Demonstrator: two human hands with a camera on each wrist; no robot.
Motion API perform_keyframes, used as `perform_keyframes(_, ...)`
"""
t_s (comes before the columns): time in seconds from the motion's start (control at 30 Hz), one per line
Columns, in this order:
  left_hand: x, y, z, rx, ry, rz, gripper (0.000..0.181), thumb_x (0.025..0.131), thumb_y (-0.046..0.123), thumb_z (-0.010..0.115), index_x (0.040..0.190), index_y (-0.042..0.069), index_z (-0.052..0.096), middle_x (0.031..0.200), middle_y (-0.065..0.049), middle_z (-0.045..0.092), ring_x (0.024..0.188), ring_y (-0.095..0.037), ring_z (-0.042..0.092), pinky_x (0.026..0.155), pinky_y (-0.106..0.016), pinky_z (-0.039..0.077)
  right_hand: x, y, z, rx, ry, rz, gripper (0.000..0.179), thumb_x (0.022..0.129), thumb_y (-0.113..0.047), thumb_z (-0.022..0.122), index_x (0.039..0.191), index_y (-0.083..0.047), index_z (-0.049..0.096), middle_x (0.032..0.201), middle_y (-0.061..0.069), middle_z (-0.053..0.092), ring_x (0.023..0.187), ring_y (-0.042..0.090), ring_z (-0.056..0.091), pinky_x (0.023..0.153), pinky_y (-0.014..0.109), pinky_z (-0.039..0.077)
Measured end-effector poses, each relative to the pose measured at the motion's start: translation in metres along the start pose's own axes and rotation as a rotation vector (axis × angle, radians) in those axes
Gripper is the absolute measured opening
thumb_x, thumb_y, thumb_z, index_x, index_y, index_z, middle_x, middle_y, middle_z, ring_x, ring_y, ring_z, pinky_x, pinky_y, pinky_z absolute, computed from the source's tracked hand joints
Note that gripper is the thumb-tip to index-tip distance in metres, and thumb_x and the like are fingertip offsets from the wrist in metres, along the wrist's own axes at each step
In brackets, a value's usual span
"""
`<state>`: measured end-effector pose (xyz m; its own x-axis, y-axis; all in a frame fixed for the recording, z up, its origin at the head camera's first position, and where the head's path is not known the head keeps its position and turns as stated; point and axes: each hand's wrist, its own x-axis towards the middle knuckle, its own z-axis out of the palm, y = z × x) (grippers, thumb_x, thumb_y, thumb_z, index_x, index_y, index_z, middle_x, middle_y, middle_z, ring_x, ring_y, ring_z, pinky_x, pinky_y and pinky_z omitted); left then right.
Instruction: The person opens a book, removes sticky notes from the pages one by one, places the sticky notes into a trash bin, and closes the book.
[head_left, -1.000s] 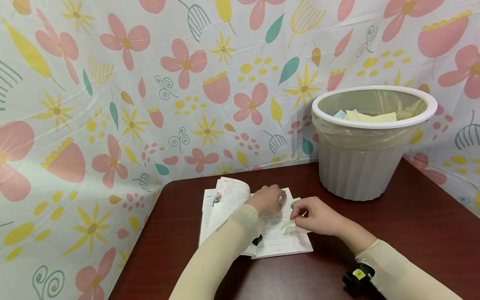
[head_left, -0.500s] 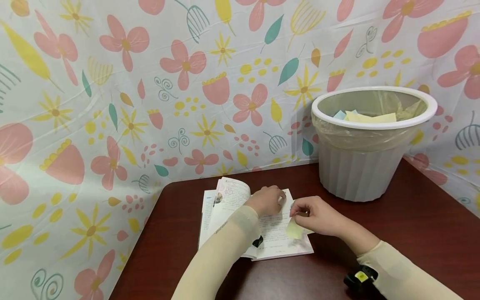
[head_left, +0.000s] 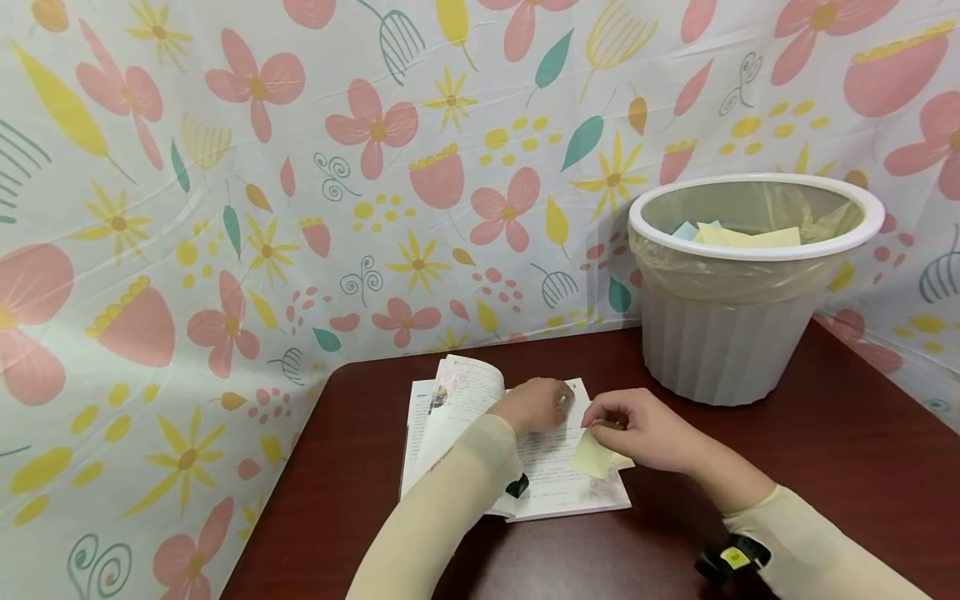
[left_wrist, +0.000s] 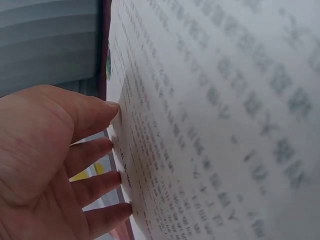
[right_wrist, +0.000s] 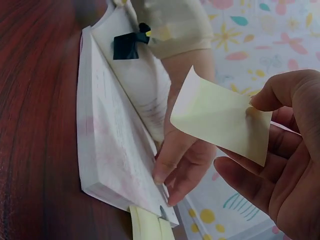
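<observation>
An open book [head_left: 551,492] lies on the table with its left pages curling up. My left hand [head_left: 534,406] rests on the right page near its top; in the left wrist view the fingertips of this hand [left_wrist: 45,160] touch the printed paper. Between thumb and fingers, my right hand [head_left: 648,429] pinches a pale yellow sticky note [right_wrist: 220,115] by one end. The note's other end is free and slightly curled, over the page's right side in the head view. More pale yellow paper [right_wrist: 147,225] sticks out from the book's edge in the right wrist view.
A grey ribbed bin [head_left: 720,342] with a white rim and clear liner stands at the back right, with yellow and blue paper slips [head_left: 750,237] inside. Behind the dark red table [head_left: 825,467] hangs a flower-patterned cloth [head_left: 300,208].
The sticky note, first seen nearly edge-on by the page, now hangs in full view from my right hand, which has risen slightly. My left hand keeps its place on the book.
</observation>
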<state>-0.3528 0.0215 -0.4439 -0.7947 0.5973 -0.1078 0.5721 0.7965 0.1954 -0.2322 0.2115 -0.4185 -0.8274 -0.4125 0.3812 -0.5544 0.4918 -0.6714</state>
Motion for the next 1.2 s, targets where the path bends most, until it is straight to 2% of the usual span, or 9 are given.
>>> perform_keyframes(0.27,0.001,0.000,0.000,-0.007,-0.020,0.040,0.038,0.102,0.023,0.057,0.139,0.029,0.064,0.143,0.012,0.063,0.139,-0.009,0.054,0.115,-0.032,0.045,-0.001,-0.010,-0.007,0.016,0.030,-0.012,0.016,0.092,-0.007,0.073,0.093,-0.022,0.076,0.078,-0.012,0.067,0.066,0.002,0.057,0.060,0.023,0.050)
perform_keyframes(0.43,0.001,-0.001,0.000,0.026,0.007,0.073,0.036,0.102,0.023,0.058,0.136,0.030,0.066,0.138,0.012,0.066,0.132,-0.009,0.060,0.110,-0.031,0.049,-0.003,-0.020,-0.019,0.014,0.066,-0.054,0.015,0.094,-0.009,0.073,0.095,-0.023,0.076,0.080,-0.010,0.070,0.065,0.003,0.057,0.059,0.024,0.051)
perform_keyframes(0.6,0.004,-0.003,0.001,0.068,0.010,0.107,0.041,0.099,0.018,0.062,0.136,0.032,0.066,0.135,0.011,0.068,0.126,-0.010,0.063,0.104,-0.028,0.052,-0.001,-0.031,-0.037,-0.013,0.068,-0.090,0.017,0.095,-0.007,0.072,0.098,-0.023,0.076,0.085,-0.010,0.073,0.069,0.003,0.062,0.062,0.024,0.053)
perform_keyframes(0.73,0.005,-0.004,0.003,0.058,0.000,0.111,0.042,0.098,0.017,0.062,0.137,0.033,0.066,0.139,0.013,0.066,0.129,-0.010,0.061,0.105,-0.027,0.051,0.005,-0.042,-0.057,-0.073,0.060,-0.144,0.020,0.094,-0.006,0.072,0.099,-0.025,0.076,0.083,-0.011,0.073,0.068,0.002,0.062,0.061,0.022,0.051)
perform_keyframes(0.93,0.009,-0.006,0.005,0.063,-0.023,0.125,0.042,0.100,0.019,0.059,0.139,0.032,0.064,0.150,0.013,0.057,0.140,-0.013,0.054,0.115,-0.029,0.045,0.019,-0.067,-0.099,-0.178,0.085,-0.214,0.025,0.092,-0.002,0.073,0.101,-0.025,0.076,0.078,-0.013,0.070,0.065,0.001,0.057,0.059,0.019,0.047)
perform_keyframes(1.2,0.008,-0.006,0.007,0.032,-0.022,0.120,0.042,0.101,0.019,0.058,0.140,0.031,0.064,0.152,0.014,0.055,0.144,-0.014,0.050,0.118,-0.029,0.041,0.050,-0.108,-0.159,-0.166,0.058,-0.220,0.023,0.092,0.005,0.069,0.101,-0.015,0.077,0.068,-0.006,0.068,0.059,0.008,0.062,0.054,0.021,0.049)
